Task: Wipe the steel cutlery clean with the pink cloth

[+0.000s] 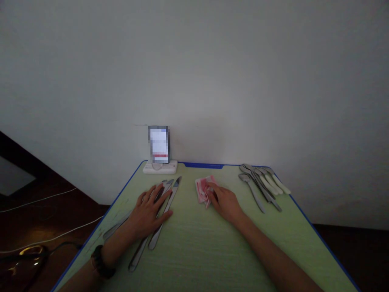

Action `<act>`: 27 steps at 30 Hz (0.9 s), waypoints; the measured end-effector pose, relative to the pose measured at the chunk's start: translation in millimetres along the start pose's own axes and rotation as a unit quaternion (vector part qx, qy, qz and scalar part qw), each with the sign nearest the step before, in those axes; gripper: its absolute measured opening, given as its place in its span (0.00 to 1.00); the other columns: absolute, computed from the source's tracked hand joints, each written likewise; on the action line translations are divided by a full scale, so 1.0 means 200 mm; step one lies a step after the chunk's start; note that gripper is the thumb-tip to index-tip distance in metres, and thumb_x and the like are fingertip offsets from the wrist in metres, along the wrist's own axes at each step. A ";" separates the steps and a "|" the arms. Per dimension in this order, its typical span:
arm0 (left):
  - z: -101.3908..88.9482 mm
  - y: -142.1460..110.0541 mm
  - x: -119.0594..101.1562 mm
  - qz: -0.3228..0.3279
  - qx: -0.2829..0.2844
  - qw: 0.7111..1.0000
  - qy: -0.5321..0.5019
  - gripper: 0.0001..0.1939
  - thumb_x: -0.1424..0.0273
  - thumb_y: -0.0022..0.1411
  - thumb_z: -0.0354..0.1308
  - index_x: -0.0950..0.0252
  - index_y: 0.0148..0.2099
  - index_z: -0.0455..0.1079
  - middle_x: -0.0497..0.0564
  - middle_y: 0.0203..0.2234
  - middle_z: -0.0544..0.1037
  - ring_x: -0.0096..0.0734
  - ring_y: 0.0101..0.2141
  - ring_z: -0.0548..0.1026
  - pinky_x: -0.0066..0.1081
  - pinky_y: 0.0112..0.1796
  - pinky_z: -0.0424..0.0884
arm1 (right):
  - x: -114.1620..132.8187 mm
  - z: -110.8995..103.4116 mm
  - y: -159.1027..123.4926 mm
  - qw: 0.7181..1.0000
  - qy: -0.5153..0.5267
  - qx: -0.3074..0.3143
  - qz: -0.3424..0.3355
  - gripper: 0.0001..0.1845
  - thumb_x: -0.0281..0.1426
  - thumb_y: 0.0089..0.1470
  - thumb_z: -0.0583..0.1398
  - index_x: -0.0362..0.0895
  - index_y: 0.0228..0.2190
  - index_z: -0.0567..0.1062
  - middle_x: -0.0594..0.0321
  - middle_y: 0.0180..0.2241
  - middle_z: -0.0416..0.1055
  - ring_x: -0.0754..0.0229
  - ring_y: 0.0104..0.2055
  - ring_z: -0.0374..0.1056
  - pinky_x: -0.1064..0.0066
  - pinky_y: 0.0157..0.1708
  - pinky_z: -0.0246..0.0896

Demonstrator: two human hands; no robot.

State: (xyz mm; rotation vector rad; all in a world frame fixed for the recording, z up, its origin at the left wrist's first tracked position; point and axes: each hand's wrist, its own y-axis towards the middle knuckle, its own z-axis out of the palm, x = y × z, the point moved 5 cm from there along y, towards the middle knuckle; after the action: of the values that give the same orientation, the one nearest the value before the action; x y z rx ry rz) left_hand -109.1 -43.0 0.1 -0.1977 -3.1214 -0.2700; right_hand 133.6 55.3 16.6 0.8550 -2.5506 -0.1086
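Note:
My left hand [149, 215] lies flat with its fingers spread over several metal table knives [172, 200] on the left half of the table. It covers their middles; blade tips show beyond the fingers and handles below the palm. Another metal handle [117, 226] pokes out left of my wrist. My right hand [225, 201] has its fingers closed on a crumpled pink and white cloth [202, 188] that rests on the tabletop. Farther right lie several spoons, among them a metal spoon [253, 192] and others with cream handles [278, 184].
The green table [194, 251] has a blue edge and stands against a grey wall [212, 81]. A phone [159, 145] with a blurred screen stands on a white base [160, 167] at the back left. White cables [60, 236] run across the dark floor at left.

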 end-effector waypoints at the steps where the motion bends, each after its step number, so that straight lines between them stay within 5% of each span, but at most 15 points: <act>1: 0.00 0.00 0.00 0.014 -0.004 1.000 0.003 0.31 0.49 0.63 0.42 0.50 0.66 0.46 0.51 0.65 0.49 0.49 0.62 0.49 0.51 0.57 0.48 | 0.00 0.00 0.00 1.000 -0.001 -0.002 0.000 0.20 0.37 0.61 0.46 0.43 0.48 0.69 0.56 0.37 0.76 0.57 0.38 0.71 0.69 0.39 0.59; 7: 0.00 0.02 -0.02 0.088 0.023 0.996 -0.008 0.29 0.53 0.66 0.39 0.51 0.66 0.42 0.47 0.65 0.48 0.39 0.64 0.47 0.44 0.60 0.44 | 0.00 -0.01 0.00 1.000 -0.005 -0.005 -0.003 0.20 0.37 0.61 0.45 0.43 0.48 0.69 0.56 0.36 0.76 0.57 0.38 0.71 0.68 0.39 0.59; 27: 0.03 0.06 0.01 0.063 0.023 0.998 -0.022 0.28 0.54 0.66 0.41 0.49 0.66 0.44 0.48 0.65 0.48 0.40 0.63 0.49 0.47 0.59 0.47 | 0.01 0.00 -0.01 1.000 -0.004 -0.006 -0.006 0.20 0.37 0.61 0.46 0.42 0.49 0.68 0.55 0.38 0.76 0.56 0.38 0.71 0.67 0.39 0.60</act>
State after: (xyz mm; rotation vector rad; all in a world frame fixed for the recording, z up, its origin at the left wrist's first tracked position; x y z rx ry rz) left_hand -109.9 -30.5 -3.4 -0.4034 -3.1377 -0.1942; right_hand 133.8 53.5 17.8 0.8668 -2.5491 -0.1320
